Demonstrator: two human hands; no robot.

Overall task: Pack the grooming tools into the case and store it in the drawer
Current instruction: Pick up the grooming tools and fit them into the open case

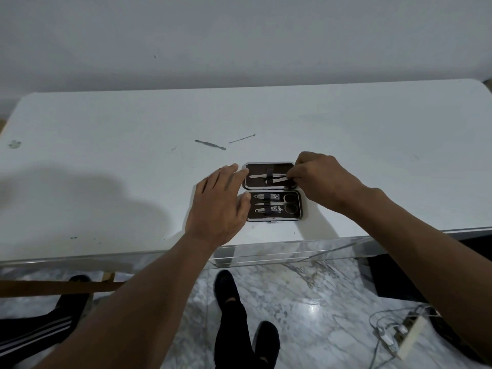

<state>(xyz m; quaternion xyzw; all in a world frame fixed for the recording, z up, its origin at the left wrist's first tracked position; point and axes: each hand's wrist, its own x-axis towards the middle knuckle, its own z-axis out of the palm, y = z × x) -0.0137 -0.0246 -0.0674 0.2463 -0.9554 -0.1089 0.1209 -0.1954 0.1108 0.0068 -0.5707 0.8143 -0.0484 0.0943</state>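
A small dark grooming case (299,209) lies open on the white table (106,155) near its front edge. Its near half holds clippers and scissors (288,202) under straps. The far half (269,166) holds two slim metal tools under one strap. My right hand (319,179) pinches the end of the lower slim tool (277,180) at the right side of the far half. My left hand (221,203) rests flat with fingers apart against the case's left edge. Two loose metal tools lie beyond the case: a flat pusher (210,145) and a thin pick (241,139).
The table's back edge meets a plain wall. Below the front edge is a clear acrylic front (266,254) and a marble floor. My legs and dark shoes (226,286) stand below, and cables with a power strip (399,331) lie at the lower right.
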